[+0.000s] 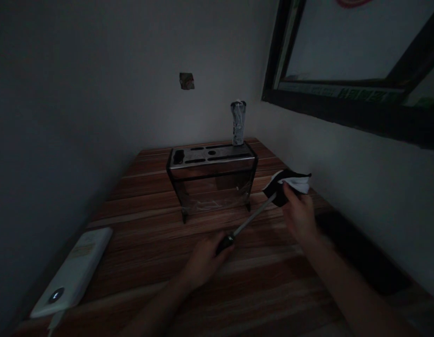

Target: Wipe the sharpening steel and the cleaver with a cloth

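Note:
In the head view my left hand is closed around the black handle of a honing steel. Its thin grey rod points up and to the right. My right hand pinches a black-and-white cloth at the far end of the rod. The cloth covers the tip, so I cannot see it. Just beyond both hands stands a knife block with a slotted metal top and see-through sides. No knife handles show in its slots.
A grey-white wrapped object stands upright at the block's right end. At the left lies a white power bank with a cable. A dark flat object lies along the right wall. The wood-grain table meets walls behind and beside; a window is upper right.

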A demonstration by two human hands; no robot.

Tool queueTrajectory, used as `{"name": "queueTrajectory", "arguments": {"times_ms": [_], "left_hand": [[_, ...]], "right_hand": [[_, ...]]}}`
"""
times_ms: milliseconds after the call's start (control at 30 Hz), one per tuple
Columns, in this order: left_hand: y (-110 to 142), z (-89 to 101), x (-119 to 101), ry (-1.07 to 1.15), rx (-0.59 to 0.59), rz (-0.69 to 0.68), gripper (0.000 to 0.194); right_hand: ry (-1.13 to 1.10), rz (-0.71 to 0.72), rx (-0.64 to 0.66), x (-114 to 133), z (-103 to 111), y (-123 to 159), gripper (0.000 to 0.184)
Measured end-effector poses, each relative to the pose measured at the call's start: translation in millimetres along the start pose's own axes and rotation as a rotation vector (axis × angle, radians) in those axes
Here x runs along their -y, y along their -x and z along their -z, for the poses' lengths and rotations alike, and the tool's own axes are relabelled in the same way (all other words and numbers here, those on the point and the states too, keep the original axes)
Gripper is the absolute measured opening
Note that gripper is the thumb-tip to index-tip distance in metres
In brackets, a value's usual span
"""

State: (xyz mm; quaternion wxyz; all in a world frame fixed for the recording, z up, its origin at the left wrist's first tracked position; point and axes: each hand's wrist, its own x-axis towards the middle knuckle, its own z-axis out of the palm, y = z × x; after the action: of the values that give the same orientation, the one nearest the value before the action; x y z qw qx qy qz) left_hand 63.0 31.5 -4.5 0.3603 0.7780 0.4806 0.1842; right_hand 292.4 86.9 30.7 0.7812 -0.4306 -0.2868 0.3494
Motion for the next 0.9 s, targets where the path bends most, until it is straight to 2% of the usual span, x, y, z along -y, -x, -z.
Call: {"name": "queueTrajectory", "arguments": {"times_ms": [133, 267, 633, 767, 900], "left_hand": [[0.5, 0.7, -0.9, 0.008, 0.005, -0.013, 0.020], [0.6, 1.6, -1.8, 0.011, 0.007, -0.025, 0.020], [0.6, -1.4, 2.4, 0.021, -0.004, -0.022, 0.021], [-0.2, -1.3, 2.2, 0.006, -0.012, 0.007, 0.021], [-1.3, -0.9, 0.9, 0.010, -0.008, 0.032, 0.021]], "right_hand": [[-0.045, 0.055, -0.064, 6.3, 0.2, -7.7, 0.026], [-0.089, 0.051, -0.066, 7.3, -0.1, -9.3, 0.023], [-0.046, -0.031, -0.047, -2.9, -3.7, 5.8, 0.024], [0.040, -0.105, 0.039, -16.4, -3.1, 19.5, 0.024], [0.136, -0.187, 0.189, -30.0, -0.7, 34.1, 0.027]]}}
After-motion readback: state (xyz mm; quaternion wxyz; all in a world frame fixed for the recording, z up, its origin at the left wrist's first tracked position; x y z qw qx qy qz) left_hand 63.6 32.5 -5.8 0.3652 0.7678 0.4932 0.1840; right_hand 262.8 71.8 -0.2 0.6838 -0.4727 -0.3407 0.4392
